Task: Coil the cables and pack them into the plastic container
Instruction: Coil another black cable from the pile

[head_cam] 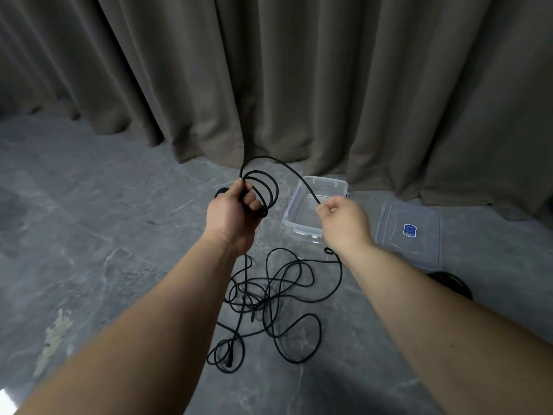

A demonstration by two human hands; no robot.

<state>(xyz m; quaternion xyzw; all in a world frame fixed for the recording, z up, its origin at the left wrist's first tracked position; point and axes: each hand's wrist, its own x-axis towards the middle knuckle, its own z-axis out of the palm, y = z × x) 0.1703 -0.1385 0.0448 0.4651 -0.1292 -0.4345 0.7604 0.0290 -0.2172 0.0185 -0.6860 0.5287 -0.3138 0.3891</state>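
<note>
Down on the grey stone floor (89, 235), the person stands with both bare arms stretched out in front of a heavy brown curtain (299, 70). The left hand (232, 217) has its fingers (251, 202) curled tight round several finished loops of the black cable (270, 190). From those loops one strand arcs up and over to the right hand (344, 220), whose fingers (324, 208) pinch it.

Below both sets of fingers, the uncoiled rest of the cable sprawls in a loose tangle on the floor, one end lying nearest the person. Just beyond the right fingers sits the clear plastic container (291, 214), open. Its lid (408, 235) lies flat to the right of it, bearing a blue label. Nearer, behind the right forearm, something dark shows, possibly another cable (454, 283).
</note>
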